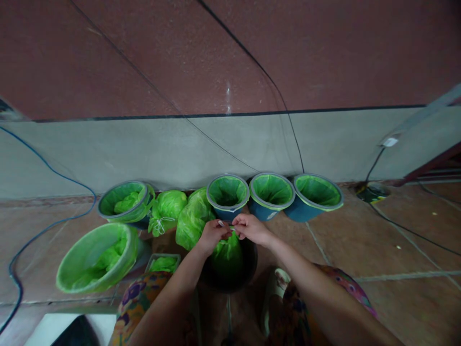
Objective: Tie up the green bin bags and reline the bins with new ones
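Note:
My left hand and my right hand meet with fingers pinched at the gathered neck of a green plastic bag. The bag sits in a dark round bin right in front of me. Both hands are closed on the top of the bag, with something thin and pale between the fingertips that I cannot make out clearly.
Three blue bins lined with green bags stand in a row by the wall. Two tied green bags lie left of them. More lined bins sit at left. Cables cross the tiled floor.

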Demonstrator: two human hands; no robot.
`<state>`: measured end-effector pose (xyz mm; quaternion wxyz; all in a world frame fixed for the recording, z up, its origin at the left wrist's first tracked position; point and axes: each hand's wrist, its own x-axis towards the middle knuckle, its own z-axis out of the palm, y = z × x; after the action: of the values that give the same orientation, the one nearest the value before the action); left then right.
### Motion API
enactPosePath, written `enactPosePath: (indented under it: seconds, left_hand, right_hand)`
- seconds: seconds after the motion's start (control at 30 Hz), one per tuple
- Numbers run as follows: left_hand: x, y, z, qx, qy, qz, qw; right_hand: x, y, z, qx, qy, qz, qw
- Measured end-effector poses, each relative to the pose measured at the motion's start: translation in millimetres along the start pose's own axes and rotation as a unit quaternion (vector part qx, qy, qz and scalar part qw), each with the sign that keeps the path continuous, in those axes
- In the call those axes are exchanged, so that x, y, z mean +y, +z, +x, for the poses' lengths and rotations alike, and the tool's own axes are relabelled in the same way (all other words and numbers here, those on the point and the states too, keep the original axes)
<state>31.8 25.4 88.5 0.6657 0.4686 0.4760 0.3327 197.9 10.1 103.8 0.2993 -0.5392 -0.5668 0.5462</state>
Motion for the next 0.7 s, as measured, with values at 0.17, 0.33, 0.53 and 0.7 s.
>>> enactPosePath:
  seconds: [0.17, 0.33, 0.53, 0.7]
  left_hand:
    - [-1.2, -3.9, 2.9, 0.027, 0.063, 0.084, 0.994]
    - [-1.9, -3.8, 4.4, 0.008, 0.157, 0.222, 0.962]
    - [-8.6, -2.7, 6.2, 0.045, 0.195, 0.244, 0.949]
    - [-16.9, 7.1, 5.7, 0.053, 0.172, 0.145, 0.973]
  right_hand:
    - [4.2, 1.8, -2.8, -0.029, 0.084, -0.056, 0.994]
    - [5.0, 1.1, -3.3, -0.009, 0.091, -0.149, 0.985]
    - [-11.1, -1.5, -8.2, 0.040, 0.047, -0.238, 0.969]
    - [-14.6, -0.3, -6.0, 0.038, 0.036, -0.224, 0.973]
